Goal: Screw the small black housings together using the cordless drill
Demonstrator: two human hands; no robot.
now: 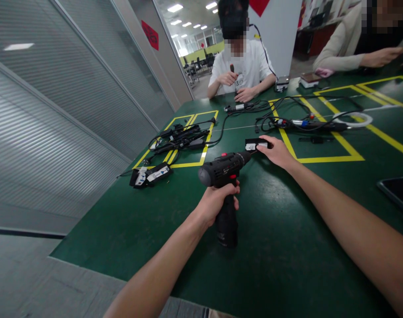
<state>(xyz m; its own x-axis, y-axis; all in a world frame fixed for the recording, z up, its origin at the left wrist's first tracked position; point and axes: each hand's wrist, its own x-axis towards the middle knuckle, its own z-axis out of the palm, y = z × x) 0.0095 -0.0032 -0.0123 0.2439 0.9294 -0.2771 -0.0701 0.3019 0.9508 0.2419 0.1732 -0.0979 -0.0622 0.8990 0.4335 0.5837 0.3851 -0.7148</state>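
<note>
My left hand (217, 201) is wrapped round the handle of a black cordless drill (226, 170) with red buttons. The drill points away and to the right, its chuck and thin bit reaching toward a small black box-like part (250, 142) with a white inside. My right hand (276, 152) grips the right end of that part with thumb and fingers, on the green table (270, 247). Whether the bit touches the part, I cannot tell.
Two similar black-and-white parts (155, 174) lie at left. Beyond them are bundled black cables (184, 137) within yellow tape (204, 154). More cables and tools (303, 123) lie at right, near a dark flat device (398, 192). Across the table, a person (241, 66) holds a screwdriver (232, 68).
</note>
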